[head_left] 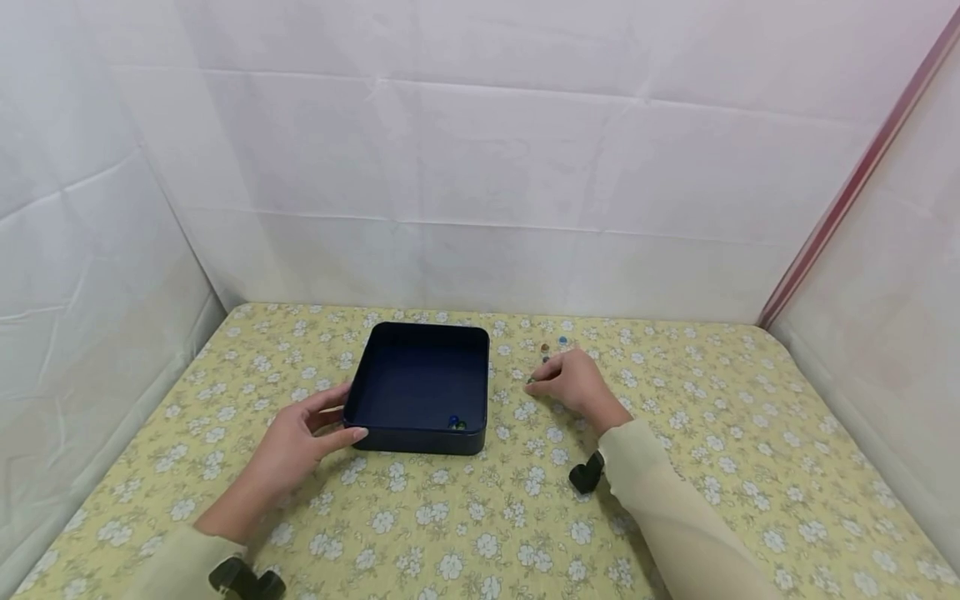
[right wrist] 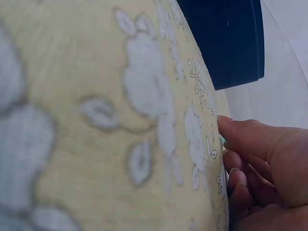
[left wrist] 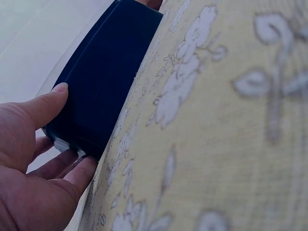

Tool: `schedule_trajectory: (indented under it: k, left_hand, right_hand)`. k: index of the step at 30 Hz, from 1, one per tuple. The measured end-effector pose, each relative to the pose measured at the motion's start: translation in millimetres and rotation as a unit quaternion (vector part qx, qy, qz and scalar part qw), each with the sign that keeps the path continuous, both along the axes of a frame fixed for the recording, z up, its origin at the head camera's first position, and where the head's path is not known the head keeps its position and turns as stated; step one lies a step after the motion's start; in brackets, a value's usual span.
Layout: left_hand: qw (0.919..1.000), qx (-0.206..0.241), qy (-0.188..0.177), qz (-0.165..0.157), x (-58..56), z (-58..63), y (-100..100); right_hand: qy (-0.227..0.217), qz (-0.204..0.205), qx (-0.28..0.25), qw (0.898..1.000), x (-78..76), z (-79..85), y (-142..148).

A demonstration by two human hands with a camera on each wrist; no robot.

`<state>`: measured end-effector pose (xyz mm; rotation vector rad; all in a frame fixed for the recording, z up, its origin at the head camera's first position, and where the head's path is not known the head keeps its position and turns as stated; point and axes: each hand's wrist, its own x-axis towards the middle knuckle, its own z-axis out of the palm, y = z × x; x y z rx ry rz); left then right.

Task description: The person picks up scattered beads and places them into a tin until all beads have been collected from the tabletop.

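Where the left hand (head_left: 294,435) meets the dark blue tray (head_left: 420,442), its thumb lies on the near wall and its fingers bend round the left one, gripping the near left corner. The tray stands left of centre on the flower-patterned tablecloth (head_left: 487,517), towards the far edge. It appears rigid and fairly light; a wall or corner is the sound place to hold, the smooth finish being possibly slippery. Inside its near right corner lie a blue bead (head_left: 453,421) and a green bead (head_left: 461,426), close together. Right of the tray and apart from it, a small greenish bead (head_left: 532,381) shows at the fingertips of the right hand (head_left: 573,379); thumb and forefinger are narrowed in a pinch on it. It is judged hard, light, smooth and prone to roll, best taken across its sides. Just beyond, towards the far edge, rest a brown bead (head_left: 545,347), a dark bead (head_left: 546,359), partly obscured, and a light blue bead (head_left: 563,340). Their exact shape cannot be determined.
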<state>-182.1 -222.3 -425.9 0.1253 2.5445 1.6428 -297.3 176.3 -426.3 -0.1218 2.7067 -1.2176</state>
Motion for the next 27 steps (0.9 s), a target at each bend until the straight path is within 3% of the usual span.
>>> schedule_trajectory:
  k: [27]
  left_hand:
    - [1.0, 0.006, 0.002, -0.002, 0.4, -0.1, -0.2]
  right_hand:
    - [0.011, 0.005, -0.014, 1.0, 6.2, -1.6, 1.4]
